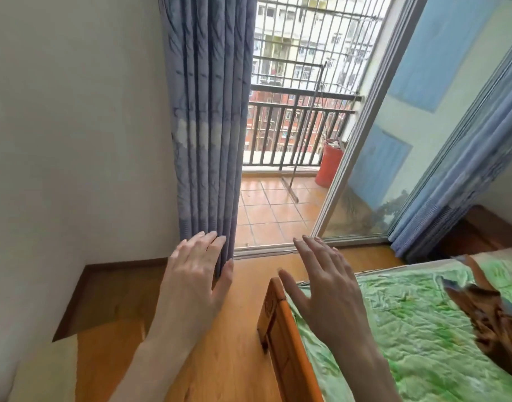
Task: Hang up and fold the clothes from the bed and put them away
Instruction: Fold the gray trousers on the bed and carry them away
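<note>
Both hands hold nothing, fingers spread: left hand [195, 269], right hand [326, 285]. The brown garment [492, 317] lies on the bed [394, 329], well off to the right hand's side, nearer it.

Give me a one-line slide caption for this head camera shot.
Both open hands, left hand and right hand, raised before the balcony door, brown garment waiting on the bed.

No text, label, brand, number or sign can be read anywhere.
</note>
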A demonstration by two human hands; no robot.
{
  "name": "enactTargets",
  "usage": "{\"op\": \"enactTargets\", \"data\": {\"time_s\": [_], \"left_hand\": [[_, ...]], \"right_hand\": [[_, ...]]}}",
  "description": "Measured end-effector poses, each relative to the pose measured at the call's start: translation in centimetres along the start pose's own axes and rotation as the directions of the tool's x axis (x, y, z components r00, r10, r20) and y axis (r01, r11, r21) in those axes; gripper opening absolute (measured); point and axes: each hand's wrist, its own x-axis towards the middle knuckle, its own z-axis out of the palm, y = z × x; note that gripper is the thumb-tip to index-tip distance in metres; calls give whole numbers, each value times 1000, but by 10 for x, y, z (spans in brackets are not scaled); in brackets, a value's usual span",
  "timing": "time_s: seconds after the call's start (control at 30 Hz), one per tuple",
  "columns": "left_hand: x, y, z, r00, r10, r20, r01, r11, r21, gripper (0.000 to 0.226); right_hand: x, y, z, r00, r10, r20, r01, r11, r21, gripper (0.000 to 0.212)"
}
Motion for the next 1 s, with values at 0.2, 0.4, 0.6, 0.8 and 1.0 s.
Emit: {"op": "enactTargets", "data": {"time_s": [0.2, 0.4, 0.6, 0.8, 1.0], "left_hand": [[111, -22, 62, 996, 87, 8, -86, 992, -87, 52], [200, -34, 124, 986, 126, 114, -103, 976, -191, 49], [282, -37, 194, 966, 208, 155, -173, 962, -213, 51], [388, -28, 274, 927, 327, 185, -278, 928, -248, 52], [505, 3, 344, 866, 466, 183, -393, 859, -329, 52]], "right_hand": [[115, 16, 34, 996, 80, -30, -82, 995, -49, 66], [181, 57, 57, 982, 188, -18, -189, 976, -107, 69], [242, 103, 98, 955, 294, -29, -296, 952, -79, 74], [317, 168, 147, 919, 390, -57, -392, 919, -32, 80], [392, 243, 175, 849, 520, -88, -525, 850, -45, 83]]}}
